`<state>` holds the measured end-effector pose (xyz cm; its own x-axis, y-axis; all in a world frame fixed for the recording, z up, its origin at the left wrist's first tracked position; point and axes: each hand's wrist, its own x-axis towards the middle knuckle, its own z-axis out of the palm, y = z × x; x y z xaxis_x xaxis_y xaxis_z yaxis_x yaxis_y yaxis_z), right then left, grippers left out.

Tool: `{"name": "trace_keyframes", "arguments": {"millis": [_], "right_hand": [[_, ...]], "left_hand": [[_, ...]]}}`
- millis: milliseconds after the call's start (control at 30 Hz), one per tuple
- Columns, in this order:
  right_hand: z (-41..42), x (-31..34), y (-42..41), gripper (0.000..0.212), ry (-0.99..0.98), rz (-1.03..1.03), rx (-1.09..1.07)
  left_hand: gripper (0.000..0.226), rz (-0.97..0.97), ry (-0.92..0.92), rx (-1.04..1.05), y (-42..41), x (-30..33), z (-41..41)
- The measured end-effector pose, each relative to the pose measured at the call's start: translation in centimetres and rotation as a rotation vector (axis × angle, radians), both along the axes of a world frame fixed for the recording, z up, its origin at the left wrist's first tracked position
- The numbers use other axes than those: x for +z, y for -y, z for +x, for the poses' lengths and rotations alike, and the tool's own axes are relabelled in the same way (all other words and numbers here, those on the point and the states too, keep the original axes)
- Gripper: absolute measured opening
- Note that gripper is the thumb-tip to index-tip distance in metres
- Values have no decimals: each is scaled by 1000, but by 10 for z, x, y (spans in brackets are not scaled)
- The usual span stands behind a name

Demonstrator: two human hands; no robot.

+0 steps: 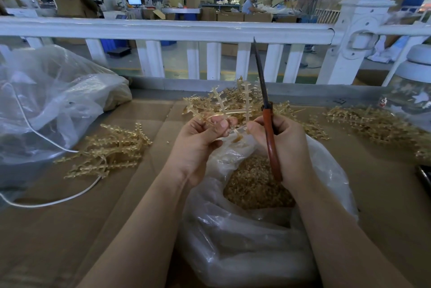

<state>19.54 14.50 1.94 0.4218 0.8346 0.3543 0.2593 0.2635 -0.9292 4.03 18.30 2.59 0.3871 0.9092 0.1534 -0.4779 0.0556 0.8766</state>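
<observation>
My left hand (205, 133) pinches a translucent amber plastic sprue (224, 103), a branched strip with small parts along it, held up above the bag. My right hand (284, 143) grips scissors (269, 129) with orange-red handles; the dark blades point up and away, shut together. The fingertips of my right hand also touch the sprue's lower end. Below both hands an open clear plastic bag (245, 236) holds a heap of small amber cut pieces (251, 185).
Piles of amber sprues lie on the cardboard-covered table (58, 229): one at the left (109, 150), one behind my hands (235, 98), one at the right (373, 124). A large clear bag (51, 105) with a white cord sits left. A white railing (163, 28) borders the far edge.
</observation>
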Motion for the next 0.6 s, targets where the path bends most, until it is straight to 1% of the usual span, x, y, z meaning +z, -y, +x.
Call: {"name": "trace_keyframes", "arguments": {"millis": [100, 200, 267, 367, 500, 600], "right_hand": [[-1, 2, 3, 12, 3, 77, 0], [-1, 3, 6, 16, -6, 173, 9], [0, 3, 8, 14, 46, 205, 23], [4, -1, 10, 20, 264, 151, 27], [9, -7, 7, 37, 565, 34, -16], [12, -11, 4, 34, 788, -28, -99]], "left_hand": [[14, 3, 7, 68, 0, 0, 0], [15, 28, -38, 126, -1, -2, 0], [12, 31, -53, 169, -2, -3, 0], [12, 24, -35, 226, -3, -3, -1], [13, 30, 68, 276, -3, 0, -1], [18, 48, 120, 295, -4, 0, -2]]}}
